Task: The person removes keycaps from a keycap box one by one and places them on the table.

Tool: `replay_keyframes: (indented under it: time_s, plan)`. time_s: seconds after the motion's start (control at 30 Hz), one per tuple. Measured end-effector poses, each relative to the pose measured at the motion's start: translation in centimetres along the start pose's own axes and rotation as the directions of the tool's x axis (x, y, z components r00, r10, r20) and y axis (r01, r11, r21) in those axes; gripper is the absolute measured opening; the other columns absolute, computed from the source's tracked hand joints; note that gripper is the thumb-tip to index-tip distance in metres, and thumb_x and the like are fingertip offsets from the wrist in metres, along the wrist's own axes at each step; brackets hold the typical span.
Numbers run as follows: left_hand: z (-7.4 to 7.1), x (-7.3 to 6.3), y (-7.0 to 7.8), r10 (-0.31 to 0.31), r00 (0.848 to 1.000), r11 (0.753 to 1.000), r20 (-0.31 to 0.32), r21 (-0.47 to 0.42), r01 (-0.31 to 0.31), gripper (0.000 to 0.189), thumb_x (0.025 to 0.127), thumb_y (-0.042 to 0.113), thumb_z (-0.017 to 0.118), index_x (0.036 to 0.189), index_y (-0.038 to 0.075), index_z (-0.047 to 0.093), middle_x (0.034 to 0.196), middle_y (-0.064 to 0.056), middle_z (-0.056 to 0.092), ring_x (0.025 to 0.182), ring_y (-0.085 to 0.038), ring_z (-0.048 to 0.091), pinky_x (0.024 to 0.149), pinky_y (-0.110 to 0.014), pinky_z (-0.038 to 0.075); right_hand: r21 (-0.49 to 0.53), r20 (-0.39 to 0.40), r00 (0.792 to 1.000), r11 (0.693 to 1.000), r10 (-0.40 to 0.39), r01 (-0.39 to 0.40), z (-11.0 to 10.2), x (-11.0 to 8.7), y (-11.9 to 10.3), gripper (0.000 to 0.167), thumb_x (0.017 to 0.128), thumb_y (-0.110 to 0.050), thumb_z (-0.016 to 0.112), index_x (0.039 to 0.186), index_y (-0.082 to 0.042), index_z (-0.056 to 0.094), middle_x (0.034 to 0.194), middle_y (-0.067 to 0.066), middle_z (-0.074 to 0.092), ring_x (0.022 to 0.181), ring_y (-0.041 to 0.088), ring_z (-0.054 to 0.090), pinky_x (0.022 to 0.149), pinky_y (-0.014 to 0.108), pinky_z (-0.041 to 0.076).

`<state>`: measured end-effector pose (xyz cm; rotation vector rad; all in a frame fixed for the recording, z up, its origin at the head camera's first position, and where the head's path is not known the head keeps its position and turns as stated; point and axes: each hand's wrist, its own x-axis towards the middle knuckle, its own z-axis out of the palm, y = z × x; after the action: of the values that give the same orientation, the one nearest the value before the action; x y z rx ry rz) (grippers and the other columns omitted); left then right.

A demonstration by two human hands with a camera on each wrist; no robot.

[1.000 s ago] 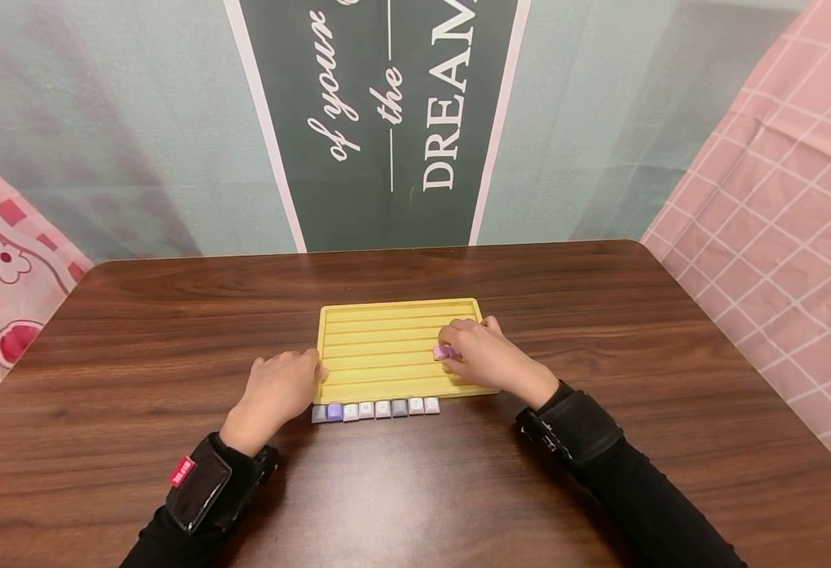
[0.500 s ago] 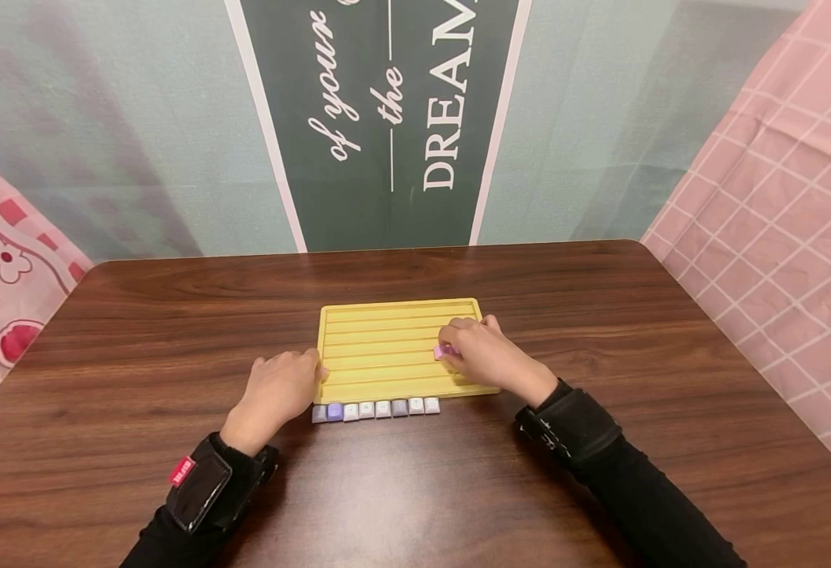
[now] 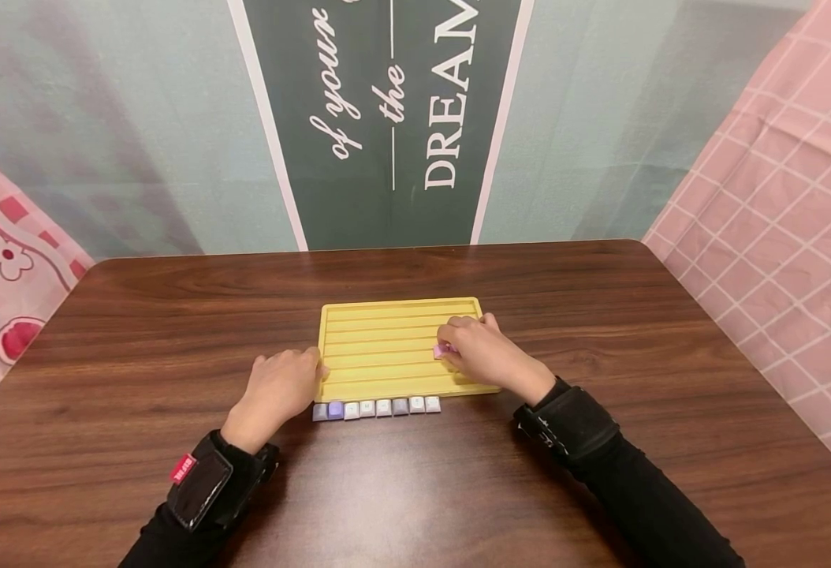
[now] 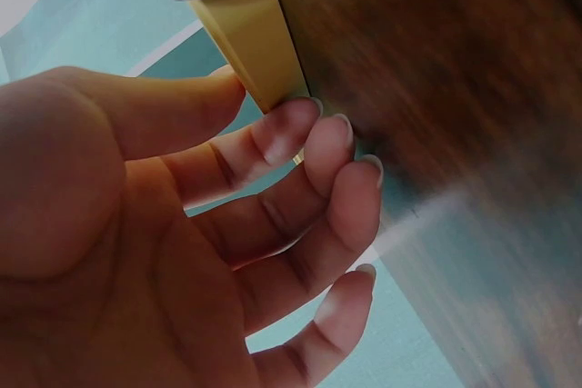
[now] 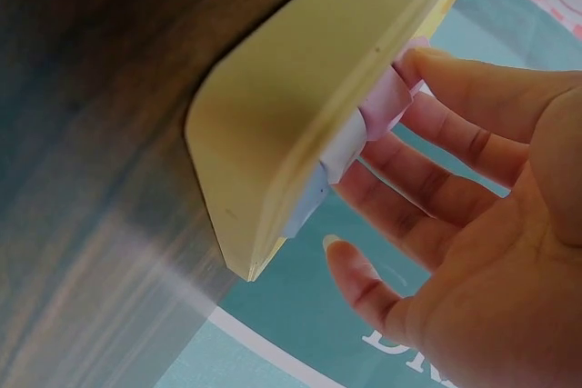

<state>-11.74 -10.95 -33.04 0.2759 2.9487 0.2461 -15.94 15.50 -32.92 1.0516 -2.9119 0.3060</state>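
Observation:
A yellow ridged tray (image 3: 369, 347) lies on the table. At its left edge my left hand (image 3: 281, 386) pinches the rim between thumb and index finger; the left wrist view shows the tray corner (image 4: 259, 43) there. My right hand (image 3: 490, 355) reaches over the tray's right part and pinches a pink keycap (image 3: 440, 352). In the right wrist view, the thumb rests on that pink keycap (image 5: 414, 61). Beside it inside the tray stand another pink keycap (image 5: 386, 104), a white keycap (image 5: 344, 147) and a pale blue keycap (image 5: 307, 202). The head view hides most of these behind the right hand.
Along the tray's near edge runs a row of several keycaps, among them a purple keycap (image 3: 336, 410), a white keycap (image 3: 384, 408) and a grey keycap (image 3: 400, 406). The dark wooden table (image 3: 401, 489) extends around. Curtains (image 3: 174, 142) hang behind it.

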Motion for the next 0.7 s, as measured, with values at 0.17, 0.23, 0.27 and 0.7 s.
replay_keyframes:
  time_s: [0.17,0.23,0.27,0.7]
  plan:
    - [-0.02,0.03,-0.01,-0.004,1.000,1.000,0.008,0.002,0.004,0.020,0.093,0.021,0.052,0.080,0.006,0.054,0.063,-0.003,0.047,0.062,-0.020,0.049,0.060,-0.038,0.032,-0.006,0.005,1.000,1.000,0.009,-0.009,0.03,0.02,-0.03,0.010,0.083,-0.011,0.067,0.078,-0.014,0.059,0.078,-0.005,0.055,0.074,0.011,0.052,0.068,0.035,0.027]
    - [-0.03,0.05,-0.01,-0.005,1.000,1.000,0.012,0.001,0.005,0.019,0.093,0.021,0.052,0.081,0.006,0.054,0.063,-0.003,0.047,0.062,-0.019,0.048,0.060,-0.037,0.031,-0.010,0.007,1.000,1.000,0.011,-0.011,0.04,0.04,-0.04,0.010,0.083,-0.011,0.067,0.078,-0.014,0.059,0.078,-0.005,0.055,0.074,0.011,0.052,0.068,0.035,0.028]
    - [-0.03,0.06,-0.02,-0.004,1.000,1.000,0.011,0.002,0.004,0.019,0.093,0.021,0.052,0.081,0.006,0.054,0.063,-0.003,0.046,0.062,-0.019,0.048,0.060,-0.037,0.031,-0.011,0.008,1.000,1.000,0.012,-0.012,0.04,0.05,-0.04,0.010,0.083,-0.012,0.067,0.078,-0.014,0.059,0.078,-0.005,0.055,0.074,0.011,0.052,0.068,0.035,0.028]
    - [-0.16,0.09,-0.02,-0.008,1.000,1.000,0.024,0.004,0.008,0.019,0.093,0.021,0.052,0.082,0.006,0.054,0.064,-0.003,0.047,0.063,-0.020,0.048,0.060,-0.038,0.032,-0.022,0.000,1.000,1.000,0.005,-0.005,-0.01,0.11,-0.12,0.009,0.084,-0.017,0.067,0.080,-0.013,0.060,0.077,-0.004,0.055,0.074,0.012,0.053,0.066,0.034,0.027]
